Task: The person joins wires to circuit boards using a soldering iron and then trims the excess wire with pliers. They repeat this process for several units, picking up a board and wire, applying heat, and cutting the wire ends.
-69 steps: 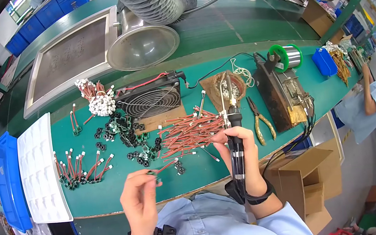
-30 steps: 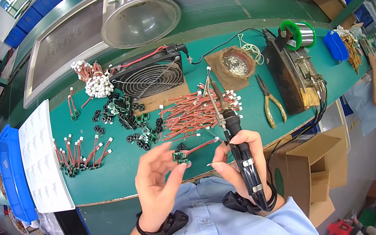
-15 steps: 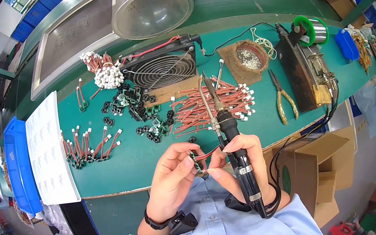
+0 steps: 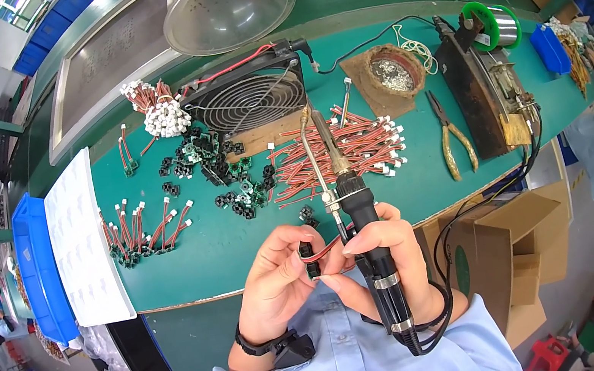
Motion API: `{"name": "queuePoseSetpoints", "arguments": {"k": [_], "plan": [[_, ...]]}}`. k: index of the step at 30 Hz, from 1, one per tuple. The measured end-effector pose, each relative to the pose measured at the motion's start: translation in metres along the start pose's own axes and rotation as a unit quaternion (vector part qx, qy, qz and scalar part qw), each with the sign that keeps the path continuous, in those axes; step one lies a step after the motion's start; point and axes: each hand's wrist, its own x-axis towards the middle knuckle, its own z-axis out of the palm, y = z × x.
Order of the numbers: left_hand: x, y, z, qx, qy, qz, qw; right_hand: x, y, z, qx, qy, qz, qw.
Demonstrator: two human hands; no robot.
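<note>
- Small black part [image 4: 309,260]: up off the bench at its near edge, between the two hands, pinched in the left hand [image 4: 276,277] by thumb and fingertips.
- Looks very light, with a stiff housing; small faces, so probably easy to twist or drop. Best hold: opposite sides of the housing.
- Red and dark wires [image 4: 331,246] run from it toward the right hand [image 4: 388,252]. They look thin and bendy; joints probably fragile, so don't carry it by them.
- Right hand: wrapped round the soldering iron [image 4: 364,214], tip pointing far; thumb and a fingertip reach the part's right side. Can't tell if they pinch the wires.
- Iron: rigid, likely heavier, cable dragging near. Hold the black grip only; treat the metal end as hot.
- Beyond: loose black parts [image 4: 307,216] just far of the hands, wire pile [image 4: 339,160] farther, pliers [image 4: 451,139] right.
</note>
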Motion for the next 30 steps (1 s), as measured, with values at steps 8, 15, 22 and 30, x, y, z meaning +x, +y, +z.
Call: {"name": "queuePoseSetpoints", "arguments": {"k": [8,15,22,30], "plan": [[0.002,0.001,0.01,0.031,0.024,0.012,0.999,-0.001,0.0,-0.001,-0.022,-0.006,-0.005,1.0],[0.001,0.0,0.007,0.059,0.03,0.03,0.997,-0.001,0.001,-0.001,-0.017,-0.004,0.0,1.0],[0.001,0.002,0.008,0.09,0.019,0.046,0.995,-0.002,0.001,-0.004,-0.027,-0.013,0.013,0.999],[0.002,0.004,0.013,0.159,0.019,0.081,0.984,0.0,0.001,-0.008,-0.018,-0.02,0.029,0.999]]}}
